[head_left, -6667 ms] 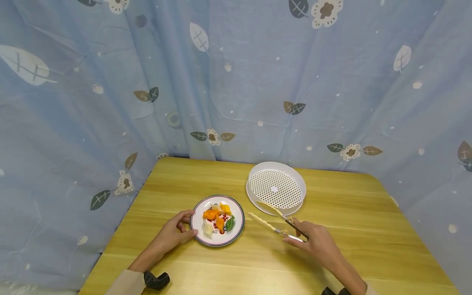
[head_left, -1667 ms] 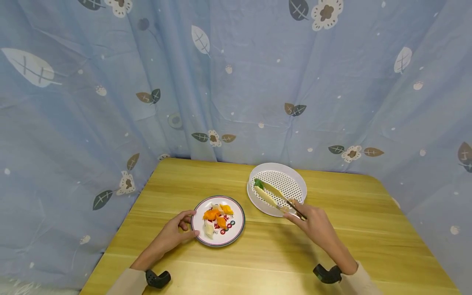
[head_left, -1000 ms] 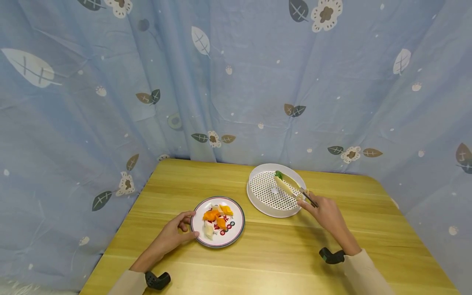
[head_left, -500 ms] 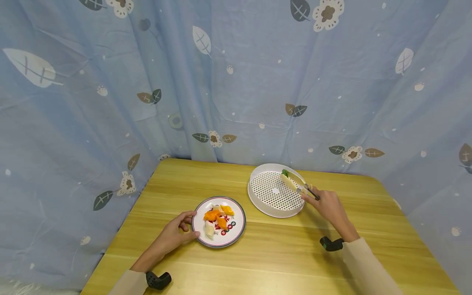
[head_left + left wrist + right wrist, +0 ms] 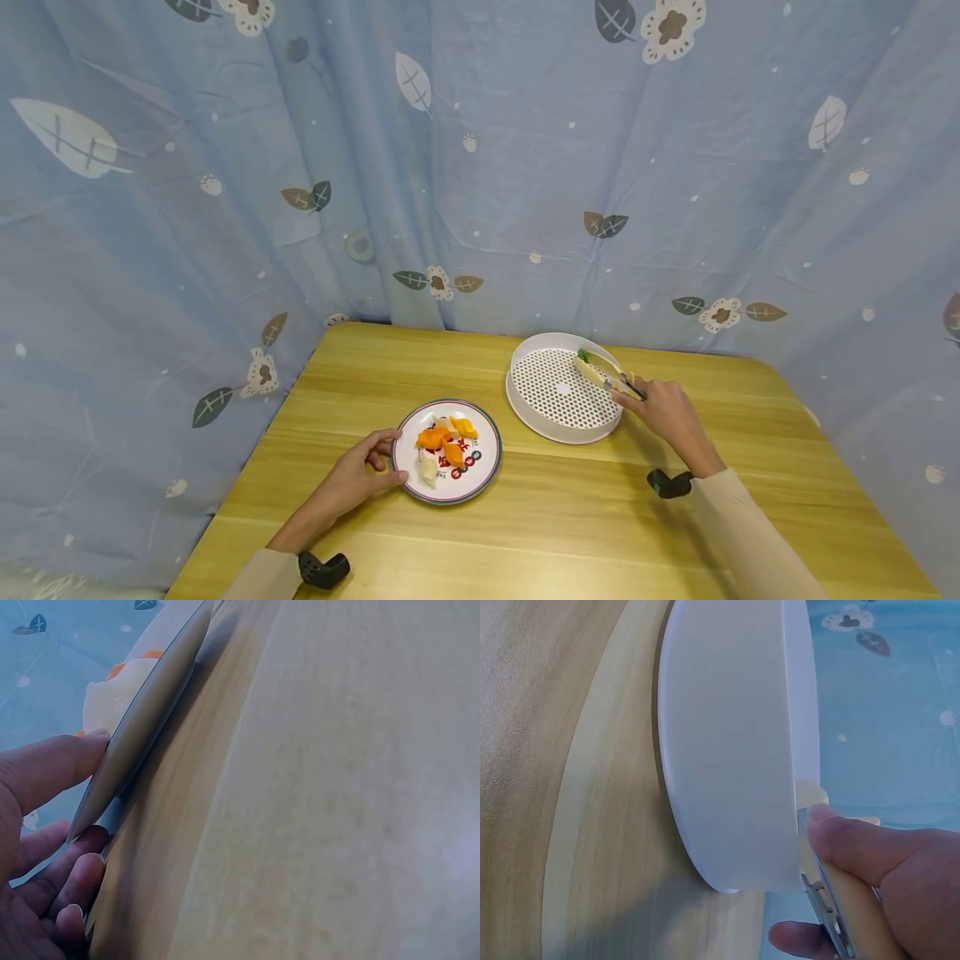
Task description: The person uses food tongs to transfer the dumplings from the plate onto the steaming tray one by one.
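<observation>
My left hand [image 5: 360, 471] grips the near left rim of a white plate [image 5: 480, 475] with a dark-edged border, thumb on top and fingers under the edge. On the plate lie several small dumplings: an orange dumpling [image 5: 453, 454], a yellow dumpling [image 5: 464, 427] and a white dumpling [image 5: 112, 694] among them. My right hand [image 5: 667, 412] holds tongs [image 5: 592, 372] with cream tips, reaching over the rim of a round white steamer tray [image 5: 551, 424] with a perforated base. Between the tong tips, at the tray's back right, a green dumpling [image 5: 582, 355] shows, partly hidden.
Both things stand on a wood-grain table [image 5: 540, 533], the tray behind and to the right of the plate. A blue patterned curtain [image 5: 510, 167] hangs around the table's back and sides. The tray's side wall [image 5: 727, 750] rises beside my right hand.
The tongs have taken the green dumpling off the plate and carried it into the tray, then across to its back right. My left hand has stayed at the plate's rim.
</observation>
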{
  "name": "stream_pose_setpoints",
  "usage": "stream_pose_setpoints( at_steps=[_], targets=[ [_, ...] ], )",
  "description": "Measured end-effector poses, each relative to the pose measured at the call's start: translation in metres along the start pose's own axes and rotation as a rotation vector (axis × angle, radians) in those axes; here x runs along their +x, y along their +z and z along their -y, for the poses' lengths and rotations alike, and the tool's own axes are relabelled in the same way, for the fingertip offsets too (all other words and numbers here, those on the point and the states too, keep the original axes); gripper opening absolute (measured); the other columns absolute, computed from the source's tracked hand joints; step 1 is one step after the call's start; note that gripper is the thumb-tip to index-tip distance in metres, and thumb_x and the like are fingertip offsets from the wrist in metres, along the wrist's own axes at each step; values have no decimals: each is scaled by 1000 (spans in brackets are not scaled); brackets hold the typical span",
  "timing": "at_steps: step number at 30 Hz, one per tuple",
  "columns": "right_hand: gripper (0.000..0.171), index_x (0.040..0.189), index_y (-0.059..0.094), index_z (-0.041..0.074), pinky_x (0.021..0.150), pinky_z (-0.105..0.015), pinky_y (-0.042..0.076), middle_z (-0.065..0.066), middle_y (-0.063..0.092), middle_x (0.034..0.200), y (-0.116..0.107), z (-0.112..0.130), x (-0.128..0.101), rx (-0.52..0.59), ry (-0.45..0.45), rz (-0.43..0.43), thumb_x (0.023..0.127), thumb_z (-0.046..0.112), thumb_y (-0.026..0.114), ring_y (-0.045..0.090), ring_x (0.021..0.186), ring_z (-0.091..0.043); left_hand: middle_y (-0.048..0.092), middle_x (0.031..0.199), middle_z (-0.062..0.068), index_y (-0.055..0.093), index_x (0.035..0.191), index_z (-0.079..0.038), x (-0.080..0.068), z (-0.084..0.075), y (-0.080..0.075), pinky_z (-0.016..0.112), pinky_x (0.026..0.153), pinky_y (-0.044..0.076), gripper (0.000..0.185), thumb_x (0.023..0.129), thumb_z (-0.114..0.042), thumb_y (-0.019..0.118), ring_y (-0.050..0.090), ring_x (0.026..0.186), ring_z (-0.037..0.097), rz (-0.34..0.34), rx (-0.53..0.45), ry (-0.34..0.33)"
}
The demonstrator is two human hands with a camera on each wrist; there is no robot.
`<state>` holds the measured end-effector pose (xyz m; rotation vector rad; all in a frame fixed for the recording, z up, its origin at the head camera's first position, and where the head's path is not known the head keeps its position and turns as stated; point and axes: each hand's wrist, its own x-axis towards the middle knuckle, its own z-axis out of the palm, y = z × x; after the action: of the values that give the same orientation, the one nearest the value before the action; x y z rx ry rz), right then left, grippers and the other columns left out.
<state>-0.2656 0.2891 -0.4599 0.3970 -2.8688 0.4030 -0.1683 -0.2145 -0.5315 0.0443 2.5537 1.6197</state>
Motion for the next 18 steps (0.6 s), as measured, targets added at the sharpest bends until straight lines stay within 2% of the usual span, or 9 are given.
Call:
stream_pose_setpoints(
  at_steps=[4,7,11,14,18],
  targets=[
    [49,114,72,-9,53,-34,34,-4,41,60,0,1,3,-18,18,20,96,36,74,40,53,-21,60,112,5,59,140,-14,0,0,0,30,75,40,65,82,-20,89,49,91,22,0,5,8],
    [39,95,71,-1,53,-34,33,-4,40,60,0,2,4,-22,31,23,95,38,74,41,54,-21,61,112,4,60,139,-16,0,0,0,30,76,41,65,82,-20,89,50,91,22,-3,10,1],
    [43,75,56,6,53,-34,32,-2,38,61,0,2,5,-5,52,32,94,39,76,41,55,-21,61,111,3,60,139,-18,0,0,1,30,75,41,65,81,-21,90,50,91,21,-3,14,-5],
    [44,75,57,6,54,-35,32,-3,39,61,0,1,4,3,59,40,93,40,76,42,57,-22,61,112,3,60,139,-17,0,1,1,30,74,41,66,81,-22,90,49,91,21,-2,13,-5],
    [45,90,66,-1,58,-37,35,-4,43,64,0,1,3,17,66,34,94,43,75,44,60,-23,60,112,4,60,139,-17,1,3,0,31,74,41,66,81,-23,90,49,92,21,-4,8,-7]
  ],
)
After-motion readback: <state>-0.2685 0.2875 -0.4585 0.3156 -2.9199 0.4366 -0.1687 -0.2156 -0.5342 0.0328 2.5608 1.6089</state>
